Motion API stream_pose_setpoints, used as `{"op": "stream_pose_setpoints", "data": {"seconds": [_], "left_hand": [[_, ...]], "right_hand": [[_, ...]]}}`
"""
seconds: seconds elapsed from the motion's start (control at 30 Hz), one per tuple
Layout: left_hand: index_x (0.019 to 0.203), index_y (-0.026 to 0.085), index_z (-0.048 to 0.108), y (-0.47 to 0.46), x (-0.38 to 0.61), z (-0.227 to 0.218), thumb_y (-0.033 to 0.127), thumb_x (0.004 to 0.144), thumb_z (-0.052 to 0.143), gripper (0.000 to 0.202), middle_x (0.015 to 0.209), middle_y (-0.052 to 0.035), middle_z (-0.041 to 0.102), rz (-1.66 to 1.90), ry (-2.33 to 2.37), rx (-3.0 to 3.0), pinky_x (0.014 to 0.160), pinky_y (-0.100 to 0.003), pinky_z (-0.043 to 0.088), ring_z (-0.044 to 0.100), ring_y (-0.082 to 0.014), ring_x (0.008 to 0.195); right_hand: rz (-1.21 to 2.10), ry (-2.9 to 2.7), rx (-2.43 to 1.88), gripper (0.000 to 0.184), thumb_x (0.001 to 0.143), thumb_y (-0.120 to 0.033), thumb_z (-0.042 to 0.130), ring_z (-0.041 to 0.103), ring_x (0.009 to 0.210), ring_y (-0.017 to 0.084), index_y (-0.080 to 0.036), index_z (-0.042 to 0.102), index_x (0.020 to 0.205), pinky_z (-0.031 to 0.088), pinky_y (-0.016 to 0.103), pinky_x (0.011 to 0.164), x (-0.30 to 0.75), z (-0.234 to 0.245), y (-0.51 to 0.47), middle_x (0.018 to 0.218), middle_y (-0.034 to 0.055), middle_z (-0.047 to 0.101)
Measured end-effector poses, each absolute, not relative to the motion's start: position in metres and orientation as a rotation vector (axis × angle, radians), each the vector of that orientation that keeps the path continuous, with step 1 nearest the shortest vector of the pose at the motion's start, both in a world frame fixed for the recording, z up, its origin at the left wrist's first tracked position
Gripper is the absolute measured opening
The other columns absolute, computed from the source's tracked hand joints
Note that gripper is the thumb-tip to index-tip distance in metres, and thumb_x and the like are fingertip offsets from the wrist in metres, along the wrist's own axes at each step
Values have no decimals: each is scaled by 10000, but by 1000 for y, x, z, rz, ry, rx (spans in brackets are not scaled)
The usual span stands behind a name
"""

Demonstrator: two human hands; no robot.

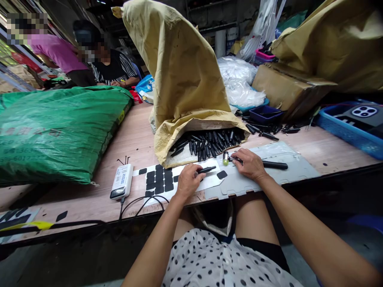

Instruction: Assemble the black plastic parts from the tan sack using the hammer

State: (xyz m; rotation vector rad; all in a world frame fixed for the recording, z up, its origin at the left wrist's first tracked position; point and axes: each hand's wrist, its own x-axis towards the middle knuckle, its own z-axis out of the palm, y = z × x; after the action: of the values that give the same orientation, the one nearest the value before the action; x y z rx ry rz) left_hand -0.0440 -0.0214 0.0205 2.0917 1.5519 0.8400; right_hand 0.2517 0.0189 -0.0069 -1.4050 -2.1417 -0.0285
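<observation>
"What's the left hand (pixel 189 181) got?"

"1 slim, black, pen-shaped piece (pixel 207 170), gripped in the fingers just in front of the tan paper sack (pixel 179 79). Similar black pieces (pixel 206 146) fill the sack's open mouth."

"And the right hand (pixel 250 164)?"

"Closed around the shaft of a small, black-handled mallet with a yellow-green head (pixel 273 164), in front of the sack's right side."

"How would that piece handle?"

"Light and stiff, I'd judge, its smooth barrel perhaps slippery; hold it mid-barrel, tip free. The mallet's probably head-heavy: grip it along the handle."
</observation>
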Motion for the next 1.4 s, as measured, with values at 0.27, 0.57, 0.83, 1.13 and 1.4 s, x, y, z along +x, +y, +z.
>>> {"op": "stream_pose_setpoints", "data": {"seconds": [0.27,0.57,0.83,1.13,1.4], "left_hand": [[1012,233,721,-24,-40,3,253,846,737,168,948,-20,666,838,1552,2034,819,-315,478,616,-194,924],[1015,242,750,-24,-41,4,258,830,750,186,916,-12,658,834,1552,1962,812,-311,465,598,-191,914],[1008,239,774,-24,-42,-3,163,810,740,215,867,1,619,929,1494,1903,818,-305,475,585,-163,839],[941,227,762,-24,-42,-1,134,866,663,154,864,-12,606,884,1517,1986,821,-310,463,581,-178,879],[988,244,762,-24,-41,-5,120,882,643,201,885,-15,617,893,1531,2005,830,-305,474,592,-176,902]], "right_hand": [[-11,-2198,-1334,196,918,-230,547,614,971,237,-222,702,1037,493,362,878,258,-6,22,959,65,675],[254,-1995,-1105,267,982,-255,480,660,979,236,-245,666,1172,541,388,914,214,45,-2,1041,85,697],[319,-2129,-1039,265,1002,-231,466,647,913,218,-245,650,1192,547,360,837,179,40,-24,959,69,682],[211,-2183,-983,349,988,-188,473,642,958,227,-282,615,1293,551,369,856,168,32,-32,1025,73,688],[173,-2192,-1074,348,984,-196,477,646,951,221,-291,633,1281,546,346,849,172,29,-29,1001,62,691]]}}
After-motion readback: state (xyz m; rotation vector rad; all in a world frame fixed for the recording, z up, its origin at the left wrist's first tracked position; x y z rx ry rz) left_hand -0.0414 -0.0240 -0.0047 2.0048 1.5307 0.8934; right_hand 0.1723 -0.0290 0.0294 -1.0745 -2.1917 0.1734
